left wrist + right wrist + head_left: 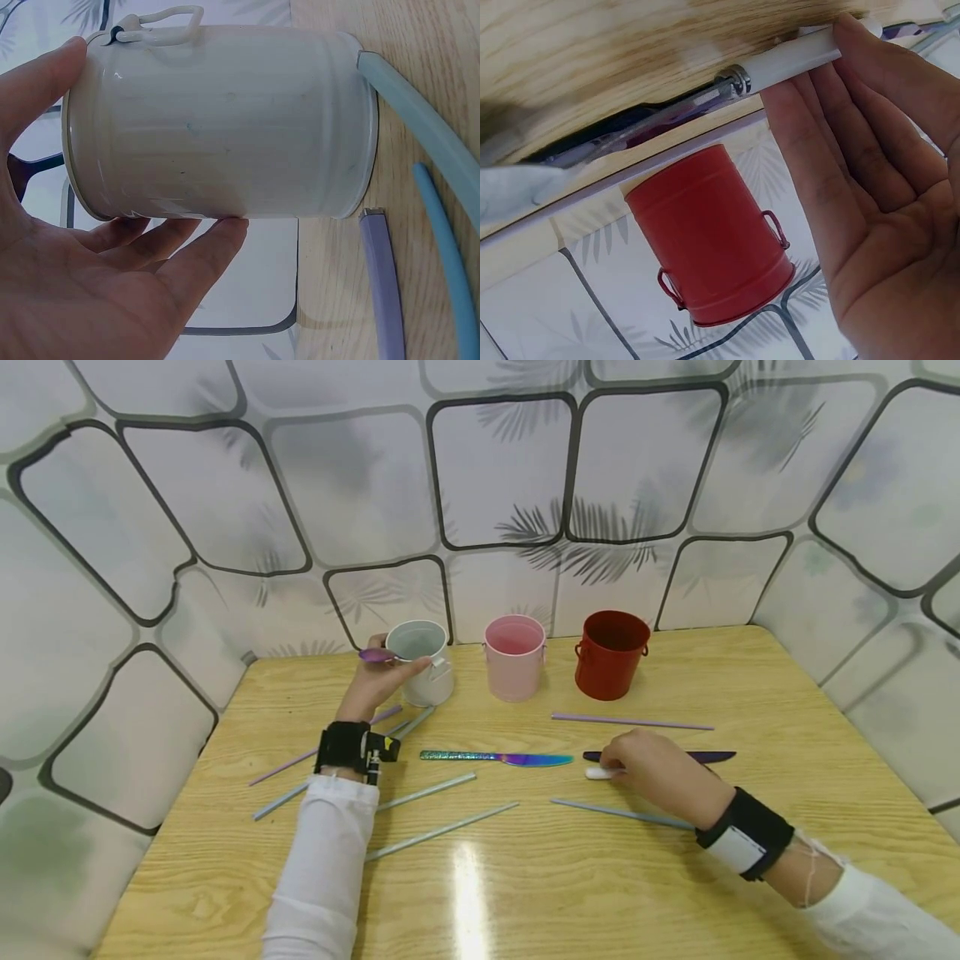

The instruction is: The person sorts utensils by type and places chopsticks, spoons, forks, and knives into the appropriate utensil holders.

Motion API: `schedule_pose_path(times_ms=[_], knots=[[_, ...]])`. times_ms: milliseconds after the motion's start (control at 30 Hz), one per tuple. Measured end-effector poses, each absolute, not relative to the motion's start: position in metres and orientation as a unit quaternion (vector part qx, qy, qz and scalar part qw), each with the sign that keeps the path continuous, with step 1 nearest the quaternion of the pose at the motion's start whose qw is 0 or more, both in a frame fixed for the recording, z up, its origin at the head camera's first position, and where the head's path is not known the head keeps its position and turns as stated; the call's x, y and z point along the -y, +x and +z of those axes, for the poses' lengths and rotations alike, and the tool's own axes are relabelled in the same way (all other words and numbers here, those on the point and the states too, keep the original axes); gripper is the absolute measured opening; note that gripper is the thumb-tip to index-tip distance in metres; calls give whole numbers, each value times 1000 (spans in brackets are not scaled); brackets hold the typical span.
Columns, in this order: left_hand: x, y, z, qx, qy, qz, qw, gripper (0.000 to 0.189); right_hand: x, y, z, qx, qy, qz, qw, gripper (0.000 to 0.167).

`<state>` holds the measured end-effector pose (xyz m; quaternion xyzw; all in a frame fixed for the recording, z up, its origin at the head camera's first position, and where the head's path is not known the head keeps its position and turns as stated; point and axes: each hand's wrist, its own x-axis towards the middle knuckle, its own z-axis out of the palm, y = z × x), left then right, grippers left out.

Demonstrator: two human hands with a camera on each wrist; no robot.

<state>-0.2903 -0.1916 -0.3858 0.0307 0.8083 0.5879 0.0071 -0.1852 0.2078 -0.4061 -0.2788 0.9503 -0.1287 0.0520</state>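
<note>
My left hand (375,681) holds the white bucket (225,124) at the back left, its thumb at the rim and its fingers against the side. The bucket stands upright on the table. A purple spoon (377,655) leans out over its rim. Near the middle right, my right hand (660,772) pinches the white handle (795,60) of a utensil. A metal ring and thin silver shaft follow the handle; the far end broadens into a pale shape like a spoon bowl, hidden in the head view. Just behind this hand lies a dark purple knife (712,757), partly covered.
A pink bucket (515,664) and a red bucket (611,660) stand beside the white one. A rainbow knife (498,758) lies between the hands. Several chopsticks lie about, including a purple chopstick (630,721) and a blue chopstick (618,812). Patterned walls (360,485) enclose the table.
</note>
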Motion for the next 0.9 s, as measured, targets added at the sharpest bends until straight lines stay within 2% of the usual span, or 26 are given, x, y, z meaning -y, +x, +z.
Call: schedule_pose_path(times_ms=[567, 900], knots=[[191, -293, -385, -804, 27, 595, 2, 79, -203, -186, -410, -948, -313, -59, 22, 17], [192, -290, -384, -800, 24, 600, 7, 81, -202, -185, -409, -947, -312, -73, 17, 19]])
